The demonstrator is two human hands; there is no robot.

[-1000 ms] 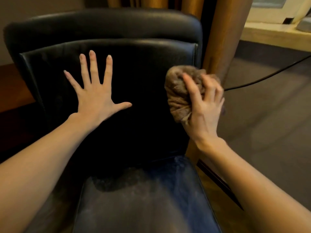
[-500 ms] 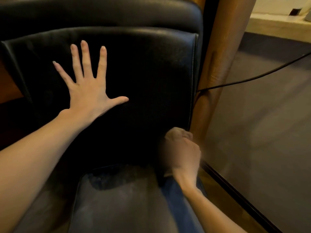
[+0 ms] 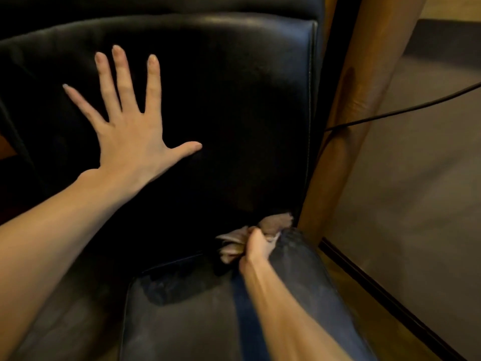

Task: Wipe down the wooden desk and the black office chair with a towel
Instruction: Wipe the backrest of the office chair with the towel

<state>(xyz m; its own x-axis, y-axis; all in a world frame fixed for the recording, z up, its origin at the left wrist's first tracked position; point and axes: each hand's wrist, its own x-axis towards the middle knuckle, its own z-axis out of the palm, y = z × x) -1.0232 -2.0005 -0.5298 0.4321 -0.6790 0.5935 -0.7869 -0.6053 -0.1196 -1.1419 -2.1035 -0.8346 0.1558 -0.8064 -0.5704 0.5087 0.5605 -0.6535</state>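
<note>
The left hand (image 3: 130, 136) lies flat on the chair (image 3: 234, 100) backrest, fingers spread. The right hand (image 3: 256, 247) fingers curl round the bunched towel (image 3: 276, 222) at the seat's back right corner.

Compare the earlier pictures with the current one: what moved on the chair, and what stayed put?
The right hand, gripping the brown towel throughout, swept down the right side of the black backrest to the crease above the seat cushion. The left hand stayed spread flat on the backrest; nothing was let go.

Dim warm light, deep shadow on the chair (image 3: 234, 113), motion-blurred towel (image 3: 276, 221)
</note>
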